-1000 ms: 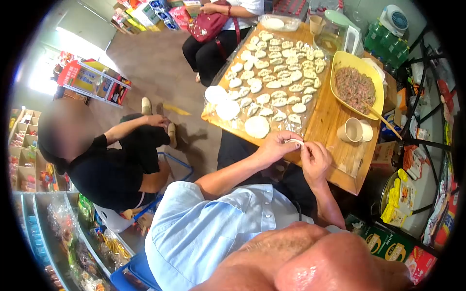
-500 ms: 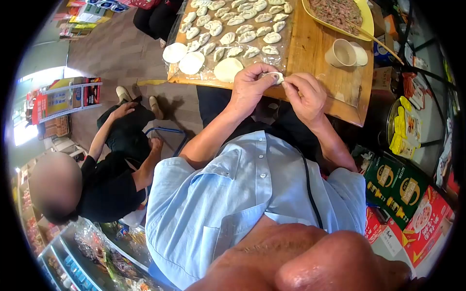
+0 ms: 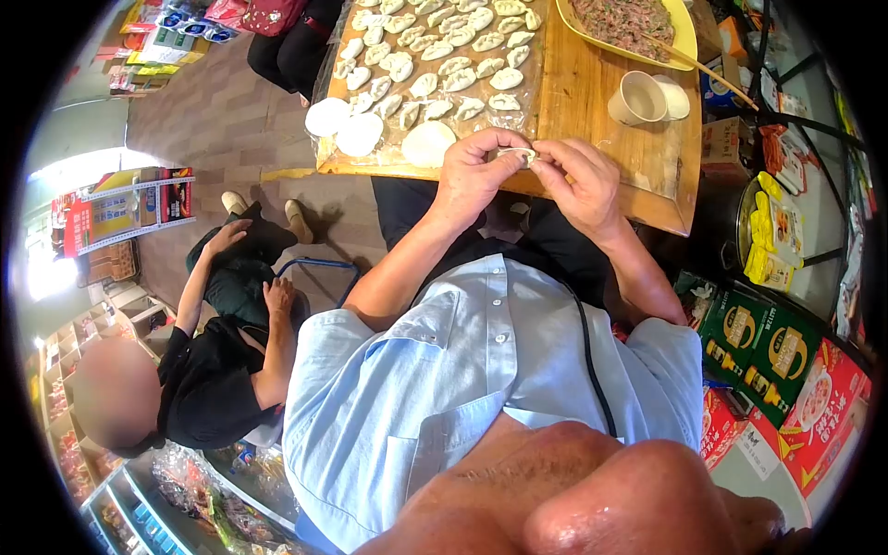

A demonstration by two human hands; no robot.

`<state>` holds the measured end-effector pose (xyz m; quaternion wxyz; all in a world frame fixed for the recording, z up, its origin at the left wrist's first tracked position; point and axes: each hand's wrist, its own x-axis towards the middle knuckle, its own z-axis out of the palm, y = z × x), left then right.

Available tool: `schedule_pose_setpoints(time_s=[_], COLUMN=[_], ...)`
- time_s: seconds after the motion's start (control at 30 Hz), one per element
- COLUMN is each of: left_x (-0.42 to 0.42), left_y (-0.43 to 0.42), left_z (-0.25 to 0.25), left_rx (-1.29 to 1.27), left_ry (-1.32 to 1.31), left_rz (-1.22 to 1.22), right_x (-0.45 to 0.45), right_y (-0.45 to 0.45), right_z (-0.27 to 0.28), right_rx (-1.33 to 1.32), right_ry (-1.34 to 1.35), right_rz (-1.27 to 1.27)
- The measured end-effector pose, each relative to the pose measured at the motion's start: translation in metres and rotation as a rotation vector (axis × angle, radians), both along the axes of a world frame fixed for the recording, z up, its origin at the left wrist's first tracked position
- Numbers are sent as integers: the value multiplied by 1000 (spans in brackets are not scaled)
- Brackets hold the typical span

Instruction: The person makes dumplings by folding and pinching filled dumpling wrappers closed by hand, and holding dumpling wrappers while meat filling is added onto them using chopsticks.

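Between my two hands, just over the table's near edge, is a dumpling with a pale folded wrapper, partly hidden by fingers. My left hand is closed round it from the left, thumb along its near side. From the right, my right hand pinches the rim at its end. Left of my hands, a flat round dumpling wrapper lies at the table's edge, with two more wrappers farther left. Beyond them, rows of folded dumplings rest on clear plastic sheeting.
On the wooden table stand a paper cup and a yellow dish of minced filling with chopsticks across its rim. A person in black sits to the left. Cartons are stacked at the right.
Both hands stay on the dumpling; the right fingers have shifted along its rim, closer to the left hand. The whole view has moved slightly. The seated person's head and near arm have shifted.
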<state>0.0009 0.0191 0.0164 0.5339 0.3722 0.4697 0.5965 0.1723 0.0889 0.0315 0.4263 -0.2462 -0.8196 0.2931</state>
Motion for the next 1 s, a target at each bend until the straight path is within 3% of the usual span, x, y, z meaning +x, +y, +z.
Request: schedule_pose_setpoints(time_s=[0.27,0.57,0.83,1.0], left_x=[-7,-9,-12,-10], left_y=[0,-5,-6,-7], left_z=[4,-4,-4,-1], left_rx=[-13,10,-4,-7], left_ry=[193,-30,-19,-25], left_rz=[-67,28,41,58], right_x=[-2,-9,-8,-10], right_y=[4,2,0,-4], right_z=[0,-4,2,-1], right_rx=[123,63,142,-24], right_ry=[-23,-42,-55,-37], right_rz=[-17,-48,-70,-99])
